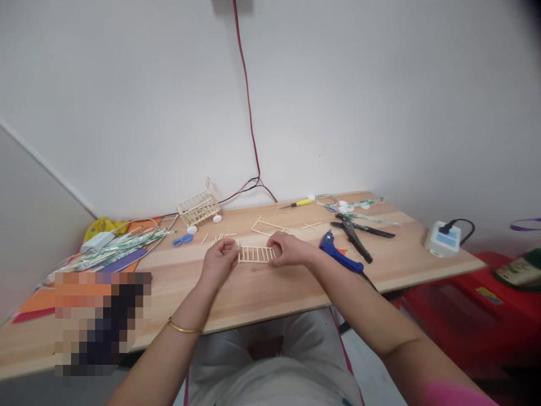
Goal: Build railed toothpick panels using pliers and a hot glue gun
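A small ladder-like frame of thin wooden sticks (pixel 256 255) lies between my two hands above the wooden table (pixel 262 287). My left hand (pixel 220 262) has its curled fingers at the frame's left end, by an upright stick. The fingers of my right hand (pixel 287 249) are closed round the frame's right end. Loose sticks (pixel 266 227) lie just behind my hands, and more short sticks (pixel 217 239) sit beyond my left fingers. A larger stick-built frame (pixel 198 207) stands at the back left.
To the right are a blue glue gun (pixel 340 254), black cutters (pixel 355 237), a yellow-handled knife (pixel 301 203) and a white power box (pixel 442 239). Coloured paper (pixel 122 260) and wrapped strips lie left. White caps (pixel 192 229) sit near blue ones (pixel 182 241).
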Demonstrator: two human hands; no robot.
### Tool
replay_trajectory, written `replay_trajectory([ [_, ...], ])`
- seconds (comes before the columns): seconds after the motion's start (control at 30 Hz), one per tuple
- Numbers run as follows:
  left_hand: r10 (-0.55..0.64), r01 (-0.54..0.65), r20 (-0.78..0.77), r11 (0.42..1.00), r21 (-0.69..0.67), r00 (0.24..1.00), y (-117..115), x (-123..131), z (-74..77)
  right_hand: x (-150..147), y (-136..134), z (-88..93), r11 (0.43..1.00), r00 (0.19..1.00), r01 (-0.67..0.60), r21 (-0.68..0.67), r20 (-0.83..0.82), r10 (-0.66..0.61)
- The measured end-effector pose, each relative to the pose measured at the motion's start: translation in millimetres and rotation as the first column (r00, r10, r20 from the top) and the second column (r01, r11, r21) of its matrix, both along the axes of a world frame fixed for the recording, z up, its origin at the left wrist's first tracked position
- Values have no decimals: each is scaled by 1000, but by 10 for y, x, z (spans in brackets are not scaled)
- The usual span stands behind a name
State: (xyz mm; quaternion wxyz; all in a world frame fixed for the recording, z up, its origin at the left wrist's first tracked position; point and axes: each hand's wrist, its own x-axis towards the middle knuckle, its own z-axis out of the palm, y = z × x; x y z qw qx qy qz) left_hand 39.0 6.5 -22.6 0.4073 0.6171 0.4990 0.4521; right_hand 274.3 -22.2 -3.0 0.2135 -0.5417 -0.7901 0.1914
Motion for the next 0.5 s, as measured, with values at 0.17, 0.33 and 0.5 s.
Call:
replay_trajectory([
  [0.17,-63,96,217,984,-147,974,31,-9,-12,-97,-66,7,999,997,9,40,-83,-6],
  [0.33,-96,173,335,963,-206,937,22,-48,45,-161,-125,28,996,981,9,84,-195,8],
  [0.5,-131,231,388,947,-223,912,7,-65,81,-122,-119,9,997,947,34,63,-322,-12],
])
